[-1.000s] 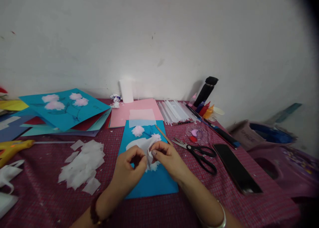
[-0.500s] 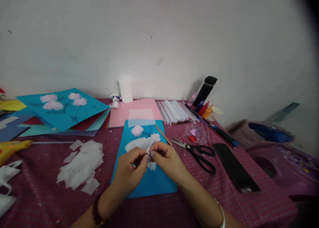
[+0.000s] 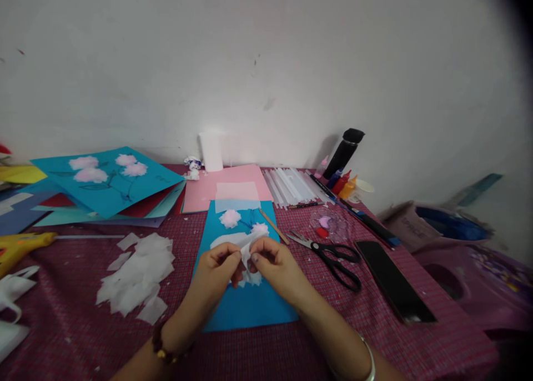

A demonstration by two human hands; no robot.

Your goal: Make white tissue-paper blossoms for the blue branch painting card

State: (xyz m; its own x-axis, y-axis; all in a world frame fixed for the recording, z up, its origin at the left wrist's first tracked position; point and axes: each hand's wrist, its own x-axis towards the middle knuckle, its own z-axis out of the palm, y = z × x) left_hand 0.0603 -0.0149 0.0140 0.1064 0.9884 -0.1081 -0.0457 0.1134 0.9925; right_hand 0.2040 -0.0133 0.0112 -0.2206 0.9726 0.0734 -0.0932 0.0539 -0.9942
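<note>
Between my two hands is a small piece of white tissue paper, pinched by the fingertips of both. My left hand grips its left side, and my right hand its right side. Below them lies a blue sheet of paper bearing a pale pink tissue flower. A second flower shows just beyond my right fingers. White paper lies on the sheet behind my hands, partly covered by them. A pile of white tissue squares is spread on the cloth left of my left hand.
Black-handled scissors, a pencil and a phone lie to the right. A yellow glue gun is at the left. Behind are pink paper, glue sticks, paint bottles and a black bottle.
My left fingers have shifted slightly left and up, and the tissue between my hands looks more spread. My right hand stays nearly in place, still pinching it.
</note>
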